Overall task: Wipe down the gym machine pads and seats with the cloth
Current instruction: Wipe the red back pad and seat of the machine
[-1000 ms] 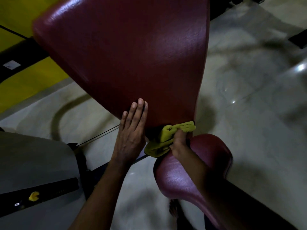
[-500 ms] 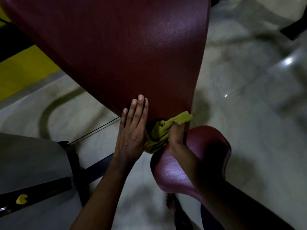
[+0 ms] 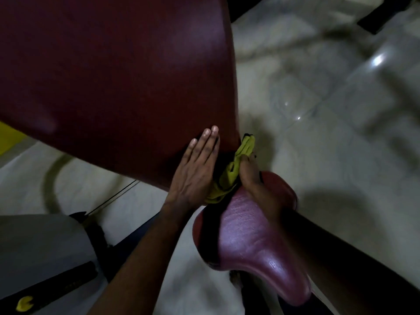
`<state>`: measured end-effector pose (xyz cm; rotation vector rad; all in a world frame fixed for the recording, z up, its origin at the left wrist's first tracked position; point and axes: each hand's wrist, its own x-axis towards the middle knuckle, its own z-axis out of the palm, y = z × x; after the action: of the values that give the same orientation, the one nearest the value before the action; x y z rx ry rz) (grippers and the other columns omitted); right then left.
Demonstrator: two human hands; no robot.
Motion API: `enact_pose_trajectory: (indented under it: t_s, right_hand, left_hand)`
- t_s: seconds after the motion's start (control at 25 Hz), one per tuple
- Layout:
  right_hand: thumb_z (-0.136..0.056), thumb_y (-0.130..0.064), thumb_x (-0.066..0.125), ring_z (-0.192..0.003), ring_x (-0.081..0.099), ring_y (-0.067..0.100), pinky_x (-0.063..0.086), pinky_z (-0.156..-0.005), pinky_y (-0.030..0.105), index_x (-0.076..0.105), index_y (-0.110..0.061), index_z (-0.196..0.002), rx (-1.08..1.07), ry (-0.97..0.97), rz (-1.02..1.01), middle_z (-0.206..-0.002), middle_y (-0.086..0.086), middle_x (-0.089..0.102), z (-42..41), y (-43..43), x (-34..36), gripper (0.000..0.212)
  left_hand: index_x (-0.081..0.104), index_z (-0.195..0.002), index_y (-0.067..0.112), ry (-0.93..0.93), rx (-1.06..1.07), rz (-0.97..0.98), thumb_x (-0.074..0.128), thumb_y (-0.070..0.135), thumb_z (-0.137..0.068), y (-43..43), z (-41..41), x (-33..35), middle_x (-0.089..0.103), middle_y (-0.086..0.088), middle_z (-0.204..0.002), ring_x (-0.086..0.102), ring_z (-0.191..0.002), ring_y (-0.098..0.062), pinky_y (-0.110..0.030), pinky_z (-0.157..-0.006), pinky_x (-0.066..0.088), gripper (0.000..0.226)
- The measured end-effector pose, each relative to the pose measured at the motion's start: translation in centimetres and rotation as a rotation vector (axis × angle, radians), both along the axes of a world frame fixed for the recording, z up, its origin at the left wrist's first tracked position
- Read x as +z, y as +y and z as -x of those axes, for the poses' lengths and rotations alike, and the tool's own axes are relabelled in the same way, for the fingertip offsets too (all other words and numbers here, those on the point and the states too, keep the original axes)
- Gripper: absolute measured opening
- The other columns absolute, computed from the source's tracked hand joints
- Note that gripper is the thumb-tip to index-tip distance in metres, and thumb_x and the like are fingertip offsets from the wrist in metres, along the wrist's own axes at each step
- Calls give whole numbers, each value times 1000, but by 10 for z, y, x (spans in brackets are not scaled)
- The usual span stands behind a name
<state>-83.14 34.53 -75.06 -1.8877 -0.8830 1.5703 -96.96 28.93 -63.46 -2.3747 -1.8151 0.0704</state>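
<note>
Cloth [image 3: 236, 169]: yellow-green with a dark hem, bunched in the gap between the lower end of the back pad [image 3: 113, 87] and the rear of the seat [image 3: 250, 242]. Its upper end stands up past the pad's right edge and its lower end hangs beside the seat. Back pad: large, dark red, filling the upper left of the view and narrowing toward the hands. Seat: dark red, glossy and saddle-shaped, just below the pad, with its narrow end toward the camera. Left hand [image 3: 195, 173]: flat, fingers straight and together, palm laid on the pad's lower end, with its right edge touching the cloth; it holds nothing. Right hand [image 3: 252, 178]: reaches across the seat and holds the cloth, thumb side pressed along the bunched fabric. Its other fingers are hidden behind cloth and pad, so the grip shows only in part. Floor [image 3: 318, 133]: pale, shiny tiles with light reflections, to the right of and beneath the machine. Cable [image 3: 113, 198]: thin and dark, running from under the pad toward the lower left. Housing [image 3: 34, 242]: grey, in the lower left corner, with a black bar [image 3: 68, 285] beneath it carrying a yellow sticker [image 3: 25, 303]. The view is dim and slightly blurred.
</note>
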Motion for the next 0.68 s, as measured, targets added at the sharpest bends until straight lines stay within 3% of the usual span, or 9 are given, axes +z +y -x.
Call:
enact_pose_trajectory:
  t_s: [0.08, 0.12, 0.2, 0.28, 0.36, 0.44, 0.56, 0.68]
  right_hand:
    - [-101, -23, 35, -116, 59, 31, 44, -97, 35, 47, -9, -141, -60, -6, 86, -126, 11, 61, -2, 7, -5, 44]
    - [-101, -20, 36, -111, 60, 31, 45, -91, 32, 50, -8, -135, -59, 0, 81, -118, 10, 63, -1, 6, 1, 39]
    - [-100, -8, 38, -94, 58, 18, 41, -77, 19, 54, -11, -121, -28, 17, -35, -98, -2, 60, -2, -1, 17, 27]
    - [-99, -1, 38, -86, 58, 1, 38, -70, 3, 54, -24, -119, -50, 120, -182, -95, -19, 58, -11, -7, 42, 35]
    - [-98, -5, 38, -84, 60, 0, 41, -73, 4, 59, -28, -116, -59, 161, -259, -95, -22, 62, -28, -1, 62, 35]
    - [-97, -14, 40, -79, 59, 6, 43, -72, 17, 62, -25, -108, 127, 2, -315, -88, -16, 64, -50, 11, 85, 27]
    - [-92, -27, 41, -95, 59, 21, 45, -83, 31, 63, -18, -115, 485, -362, -458, -102, 3, 67, -75, 10, 102, 33]
    - [-84, -46, 34, -112, 55, 37, 46, -98, 43, 62, -23, -128, 937, -643, -475, -118, 11, 64, -79, -20, 76, 57]
  left_hand:
    - [21, -154, 3, 76, -33, 12, 29, 14, -88, 7, 0, -1, 12, -9, -164, 8, -151, -19, -35, -122, 0, 67]
    - [20, -154, 4, 96, -40, 17, 30, 14, -88, 7, 2, -3, 12, -8, -164, 8, -151, -18, -35, -122, 2, 68]
    - [19, -155, 5, 97, -26, 37, 31, 15, -88, 5, 6, -4, 11, -7, -164, 8, -151, -18, -36, -122, 5, 68]
    - [20, -154, 4, 59, -1, 46, 27, 19, -89, 4, 2, 1, 11, -8, -163, 8, -151, -18, -37, -122, 4, 67]
    - [21, -153, 3, -73, 44, 107, 22, 28, -85, 5, -10, 7, 10, -8, -162, 8, -150, -20, -37, -121, 4, 73]
    - [21, -153, 1, -206, 85, 148, 30, 34, -85, -2, -16, 6, 9, -10, -162, 6, -150, -22, -38, -122, 5, 76]
    - [18, -155, 3, -268, 148, 169, 71, 21, -77, -27, -21, -13, 7, -7, -164, 3, -152, -20, -36, -124, 1, 95]
    - [24, -153, 3, -375, 222, 259, 65, 14, -68, -66, -32, -40, 14, -8, -163, 8, -152, -19, -34, -123, 1, 96]
